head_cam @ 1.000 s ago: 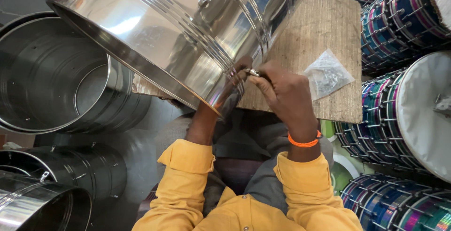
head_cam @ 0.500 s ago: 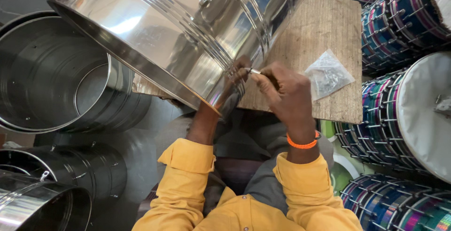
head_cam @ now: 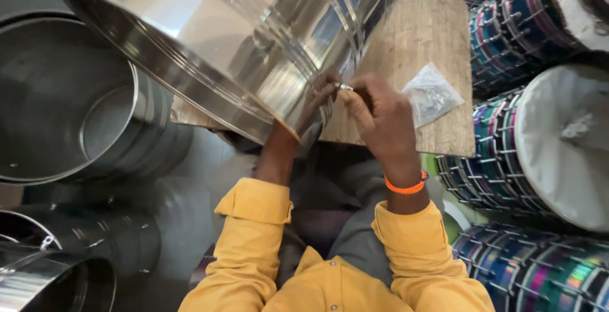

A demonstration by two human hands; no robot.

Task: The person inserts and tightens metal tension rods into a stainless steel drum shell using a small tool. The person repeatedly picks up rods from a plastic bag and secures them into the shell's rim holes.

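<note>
A big polished steel drum shell (head_cam: 241, 45) is tipped on its side, its lower rim propped on the near-left edge of a wooden board (head_cam: 419, 39). The left hand (head_cam: 317, 106) is reached up inside that rim, fingers curled against the inner wall; most of it is swallowed by the shell, so how tightly it's closed can't really be told. The right hand (head_cam: 380, 118) is bunched just outside the same rim, with a small silvery metal piece (head_cam: 344, 87) pinched between thumb and fingertips right at the shell wall. It's probably a screw or lug fitting, but it's too tiny and glary to be sure.

Handling-wise, the shell is judged stiff but thin-walled, light for its bulk, and slick. Dents and fingerprints would be picked up easily, and it'd roll if let go. It's best gripped at the rolled rim or braced from inside, not squeezed mid-wall. The little part would be easily dropped and lost.

A clear plastic bag of small hardware (head_cam: 431, 93) is lying on the board, just right of the right hand. More bare shells (head_cam: 70, 115) are stacked left of the board, and finished drums with coloured wraps (head_cam: 539, 160) are piled to its right.

The shell's far end is cut off by the frame, and its reflections hide surface details.
</note>
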